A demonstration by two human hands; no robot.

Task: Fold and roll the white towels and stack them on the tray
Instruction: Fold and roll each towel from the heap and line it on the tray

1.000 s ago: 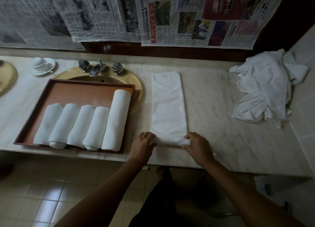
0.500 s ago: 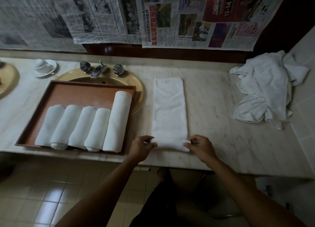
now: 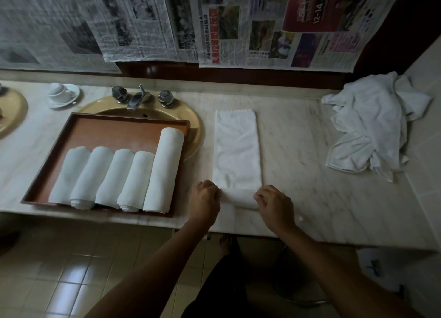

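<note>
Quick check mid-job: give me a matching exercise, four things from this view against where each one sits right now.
Things:
1. Five rolled white towels
2. Long folded white towel strip
3. Crumpled heap of white towels
4. White cup on its saucer

Places:
A. Far right of the marble counter, unfolded
B. Left of the chrome tap, at the counter's back
C. Side by side on the brown wooden tray
D. Flat on the counter, near end being rolled by the left hand and right hand

Pairs: 1-C, 2-D, 3-A, 4-B
</note>
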